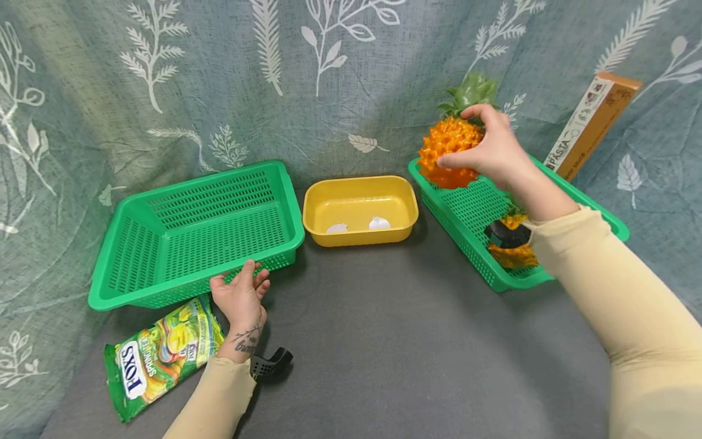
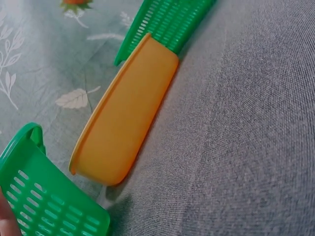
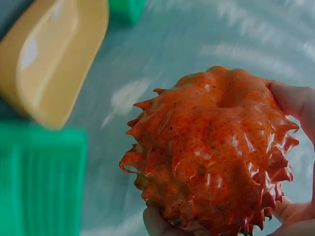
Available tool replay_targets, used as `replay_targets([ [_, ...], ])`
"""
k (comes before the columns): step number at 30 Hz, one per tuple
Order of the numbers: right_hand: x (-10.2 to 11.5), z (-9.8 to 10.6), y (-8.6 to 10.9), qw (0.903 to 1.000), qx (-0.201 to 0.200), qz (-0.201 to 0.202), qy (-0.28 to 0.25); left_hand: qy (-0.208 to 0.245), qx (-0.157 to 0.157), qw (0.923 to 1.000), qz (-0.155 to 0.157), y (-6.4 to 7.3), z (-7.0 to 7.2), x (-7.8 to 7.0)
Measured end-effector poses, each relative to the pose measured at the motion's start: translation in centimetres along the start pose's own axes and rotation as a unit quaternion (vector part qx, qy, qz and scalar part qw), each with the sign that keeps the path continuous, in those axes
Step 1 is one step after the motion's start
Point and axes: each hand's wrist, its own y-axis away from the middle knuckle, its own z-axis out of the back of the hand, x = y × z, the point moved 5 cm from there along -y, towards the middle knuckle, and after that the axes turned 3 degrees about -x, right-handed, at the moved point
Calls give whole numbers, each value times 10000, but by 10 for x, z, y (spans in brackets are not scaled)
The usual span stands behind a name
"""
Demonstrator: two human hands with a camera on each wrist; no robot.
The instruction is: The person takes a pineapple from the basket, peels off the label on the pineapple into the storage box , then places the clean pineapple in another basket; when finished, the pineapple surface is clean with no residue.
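My right hand [image 1: 490,146] grips an orange artificial pineapple [image 1: 446,149] with green leaves, held up above the far end of the right green basket [image 1: 452,222]. In the right wrist view, thumb and fingers lie around the spiky orange body [image 3: 211,152] of this pineapple. A second yellow-orange pineapple [image 1: 515,256] lies in that basket, partly covered by the black wrist camera. At the front wall of the left green basket [image 1: 200,277], my left hand [image 1: 244,299] touches the rim with loosely bent fingers. That basket holds nothing visible.
Between the baskets stands a yellow tub [image 1: 359,239] with two white patches inside. A green candy bag [image 1: 164,353] marked FOX'S lies before the left basket. A tall pasta box [image 1: 595,125] leans at the right basket's far side. A patterned curtain [image 1: 219,79] hangs behind.
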Motion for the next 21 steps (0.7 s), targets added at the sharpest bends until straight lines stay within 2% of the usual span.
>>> replay_targets([
  [4, -24, 10, -20, 9989, -48, -451, 131, -69, -93, 9999, 0, 0, 1, -2],
  [9, -55, 11, -28, 9956, 112, -871, 339, -140, -92, 9999, 22, -1, -1, -2],
  [15, -78, 6, -29, 9923, 284, -1098, 496, -78, -39, 10000, -5, -1, 0, -2],
  [21, -86, 1, -29, 9914, 264, -1168, 536, -134, -20, 9999, -50, -1, 3, -2],
])
